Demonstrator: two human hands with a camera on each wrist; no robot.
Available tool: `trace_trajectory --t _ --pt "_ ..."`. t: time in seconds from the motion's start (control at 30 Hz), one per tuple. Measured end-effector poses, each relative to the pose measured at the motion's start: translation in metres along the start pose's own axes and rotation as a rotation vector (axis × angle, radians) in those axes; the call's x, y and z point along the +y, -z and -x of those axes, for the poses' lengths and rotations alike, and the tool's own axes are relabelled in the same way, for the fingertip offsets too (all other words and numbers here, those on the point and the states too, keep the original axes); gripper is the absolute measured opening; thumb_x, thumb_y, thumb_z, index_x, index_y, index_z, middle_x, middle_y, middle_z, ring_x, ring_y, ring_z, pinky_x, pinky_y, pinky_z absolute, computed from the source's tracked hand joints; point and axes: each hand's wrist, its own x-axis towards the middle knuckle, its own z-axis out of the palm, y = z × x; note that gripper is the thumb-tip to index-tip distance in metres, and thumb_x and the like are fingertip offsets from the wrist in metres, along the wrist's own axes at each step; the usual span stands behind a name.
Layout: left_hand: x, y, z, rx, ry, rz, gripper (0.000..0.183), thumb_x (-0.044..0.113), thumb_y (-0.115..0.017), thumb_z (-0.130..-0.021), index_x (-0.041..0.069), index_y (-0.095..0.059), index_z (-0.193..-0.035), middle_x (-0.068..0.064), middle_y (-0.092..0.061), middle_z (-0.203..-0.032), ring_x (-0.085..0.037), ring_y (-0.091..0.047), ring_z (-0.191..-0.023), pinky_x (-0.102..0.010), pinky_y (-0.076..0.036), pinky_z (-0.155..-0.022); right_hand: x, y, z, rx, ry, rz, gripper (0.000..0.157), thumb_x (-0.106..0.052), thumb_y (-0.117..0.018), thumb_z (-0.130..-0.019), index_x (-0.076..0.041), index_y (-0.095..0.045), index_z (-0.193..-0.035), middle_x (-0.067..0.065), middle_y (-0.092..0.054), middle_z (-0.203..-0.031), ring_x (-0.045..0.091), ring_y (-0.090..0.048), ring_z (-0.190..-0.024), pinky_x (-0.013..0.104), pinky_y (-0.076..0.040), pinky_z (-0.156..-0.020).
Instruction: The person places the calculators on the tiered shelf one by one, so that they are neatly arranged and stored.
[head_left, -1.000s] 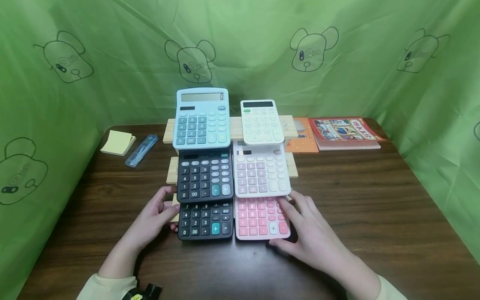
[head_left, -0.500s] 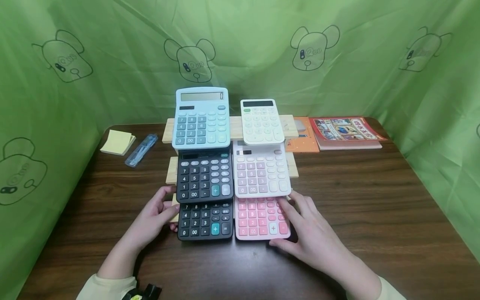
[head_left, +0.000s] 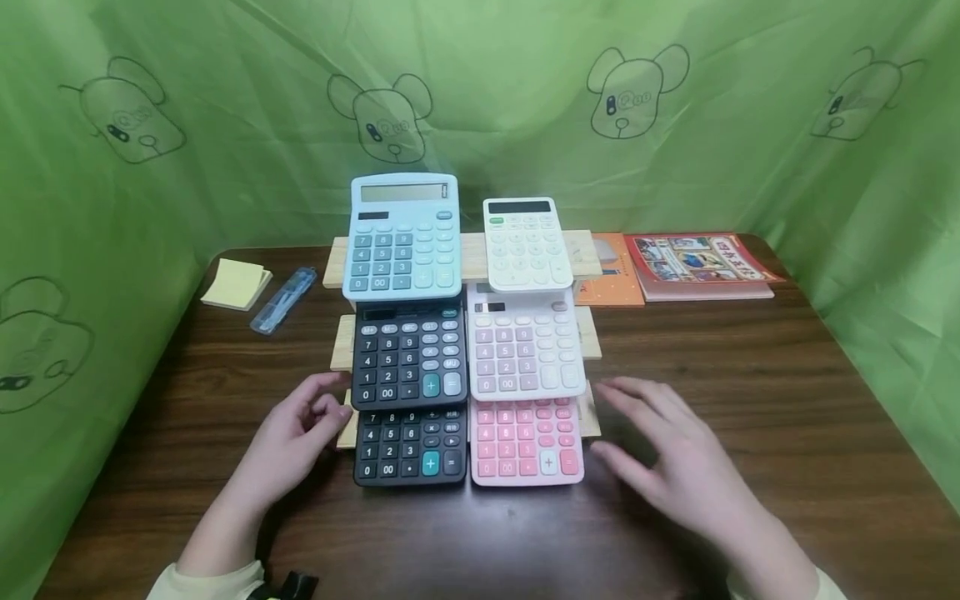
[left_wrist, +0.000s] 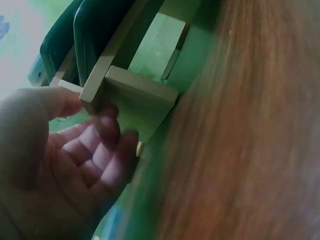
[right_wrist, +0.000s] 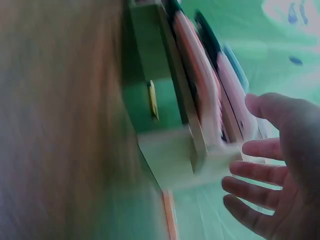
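A tiered wooden stand [head_left: 588, 332] holds several calculators in two columns. On the left, a light blue calculator [head_left: 402, 200] sits above a black one [head_left: 408, 400] and another black calculator [head_left: 408, 477] in front. The right column has a small white calculator [head_left: 525, 229], a white calculator with lilac keys [head_left: 558, 392] and a pink calculator [head_left: 525, 479]. My left hand [head_left: 288, 433] is at the stand's lower left end, fingers loosely curled, thumb tip right at the wood in the left wrist view. Just off the right end, my right hand [head_left: 678, 442] has its fingers spread, holding nothing.
Yellow sticky notes [head_left: 236, 283] and a blue translucent strip-shaped item [head_left: 283, 302] lie at the back left of the brown table [head_left: 480, 550]. Behind the stand on the right are an orange booklet [head_left: 622, 287] and a red picture book [head_left: 697, 258]. Green fabric [head_left: 495, 92] surrounds the table.
My right hand has let go of the pink calculator's right side and moved off to the right. My left hand has drawn slightly left, its fingers looser. The calculators keep their places on the stand.
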Motion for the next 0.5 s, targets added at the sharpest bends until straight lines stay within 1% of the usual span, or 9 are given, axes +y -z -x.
trace_trajectory --t 0.1,0.2,0.3,0.37,0.43,0.5 --pt "0.003 0.003 0.002 0.074 -0.051 -0.154 0.037 0.028 -0.058 -0.098 0.019 -0.049 -0.133 0.004 -0.061 -0.08 -0.015 -0.055 -0.064 -0.028 -0.047 -0.056 0.015 0.009 0.001 0.076 -0.03 0.022 0.06 -0.035 -0.076 -0.081 -0.014 -0.059 -0.133 0.003 -0.055 -0.132 0.022 -0.051 -0.118 0.033 -0.039 -0.1" --pt "0.008 0.004 0.004 0.157 -0.111 -0.276 0.037 0.023 -0.06 -0.097 0.016 -0.052 -0.132 0.007 -0.062 -0.088 -0.012 -0.056 -0.072 -0.029 -0.049 -0.061 0.032 0.015 0.003 0.134 -0.056 0.046 0.06 -0.034 -0.076 -0.081 -0.012 -0.058 -0.134 0.007 -0.056 -0.132 0.027 -0.05 -0.119 0.03 -0.036 -0.104" --pt "0.015 0.007 0.007 0.228 -0.137 -0.367 0.04 0.024 -0.061 -0.096 0.016 -0.051 -0.134 0.004 -0.063 -0.099 -0.016 -0.06 -0.086 -0.038 -0.05 -0.073 0.049 0.021 0.006 0.189 -0.072 0.048 0.061 -0.036 -0.074 -0.083 -0.01 -0.056 -0.135 0.012 -0.053 -0.135 0.032 -0.047 -0.122 0.031 -0.031 -0.109" --pt "0.02 0.009 0.009 0.243 -0.146 -0.416 0.047 0.027 -0.062 -0.095 0.018 -0.048 -0.139 -0.001 -0.062 -0.112 -0.021 -0.058 -0.101 -0.047 -0.048 -0.082 0.06 0.024 0.008 0.229 -0.082 0.046 0.063 -0.037 -0.073 -0.083 -0.009 -0.055 -0.136 0.014 -0.051 -0.137 0.036 -0.045 -0.124 0.035 -0.03 -0.111" --pt "0.024 0.011 0.011 0.243 -0.165 -0.461 0.055 0.031 -0.063 -0.094 0.02 -0.043 -0.144 -0.005 -0.057 -0.127 -0.027 -0.053 -0.114 -0.054 -0.044 -0.089 0.07 0.027 0.01 0.262 -0.102 0.05 0.065 -0.037 -0.073 -0.083 -0.008 -0.053 -0.138 0.015 -0.048 -0.141 0.04 -0.042 -0.126 0.04 -0.028 -0.112" --pt "0.027 0.013 0.013 0.253 -0.206 -0.494 0.063 0.031 -0.066 -0.093 0.019 -0.038 -0.148 -0.009 -0.049 -0.138 -0.032 -0.045 -0.125 -0.057 -0.038 -0.098 0.08 0.029 0.013 0.284 -0.132 0.068 0.068 -0.035 -0.073 -0.082 -0.007 -0.05 -0.14 0.016 -0.043 -0.145 0.043 -0.038 -0.129 0.046 -0.025 -0.113"
